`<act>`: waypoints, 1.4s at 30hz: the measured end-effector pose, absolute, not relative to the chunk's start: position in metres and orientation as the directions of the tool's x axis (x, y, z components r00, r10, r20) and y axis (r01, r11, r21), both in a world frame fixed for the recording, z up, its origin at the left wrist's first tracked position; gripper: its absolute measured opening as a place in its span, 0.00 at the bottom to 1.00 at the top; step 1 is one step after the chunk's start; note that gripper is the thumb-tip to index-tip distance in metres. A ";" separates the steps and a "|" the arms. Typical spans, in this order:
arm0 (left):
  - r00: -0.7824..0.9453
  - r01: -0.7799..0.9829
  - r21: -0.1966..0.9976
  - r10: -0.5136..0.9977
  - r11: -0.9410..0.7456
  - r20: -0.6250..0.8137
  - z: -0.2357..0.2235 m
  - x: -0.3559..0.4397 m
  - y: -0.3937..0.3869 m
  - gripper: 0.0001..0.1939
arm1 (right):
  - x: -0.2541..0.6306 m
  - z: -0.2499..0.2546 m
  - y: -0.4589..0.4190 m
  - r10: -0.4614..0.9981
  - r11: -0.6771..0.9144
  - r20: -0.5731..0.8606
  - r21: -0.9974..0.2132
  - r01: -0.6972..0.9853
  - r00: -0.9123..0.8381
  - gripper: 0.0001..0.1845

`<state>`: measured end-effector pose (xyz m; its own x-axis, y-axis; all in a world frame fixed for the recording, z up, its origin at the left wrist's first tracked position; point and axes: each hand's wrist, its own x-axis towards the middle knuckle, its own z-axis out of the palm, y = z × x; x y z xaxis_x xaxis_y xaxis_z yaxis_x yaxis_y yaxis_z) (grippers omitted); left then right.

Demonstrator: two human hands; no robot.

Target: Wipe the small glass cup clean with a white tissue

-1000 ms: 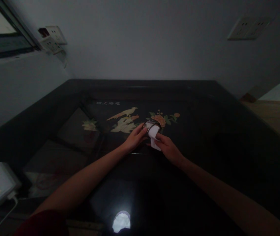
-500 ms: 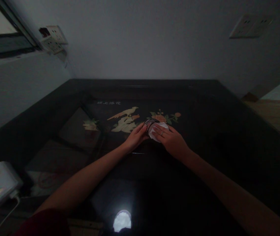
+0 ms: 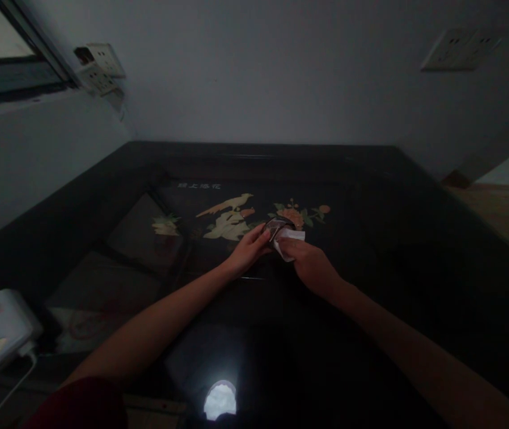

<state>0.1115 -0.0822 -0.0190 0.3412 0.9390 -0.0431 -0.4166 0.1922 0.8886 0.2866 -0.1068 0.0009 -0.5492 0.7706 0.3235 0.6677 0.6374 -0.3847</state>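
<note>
Rimmed object (image 3: 275, 226), one; tissue (image 3: 298, 235), one

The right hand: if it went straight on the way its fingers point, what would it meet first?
Beyond the white paper-like piece it holds, the right hand would probably first meet the dark-rimmed object in the left hand; depth is unclear, so they may be touching.

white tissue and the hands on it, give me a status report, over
Left hand gripping round dark-rimmed object. Right hand holding white tissue at its right side. Right hand covers part of white tissue; light dim.
</note>
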 end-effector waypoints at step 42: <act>0.317 -0.498 0.830 0.944 0.252 -0.096 -0.019 0.111 -0.078 0.17 | 0.271 -0.011 -0.116 0.828 0.521 0.337 -0.757 0.393 -0.448 0.30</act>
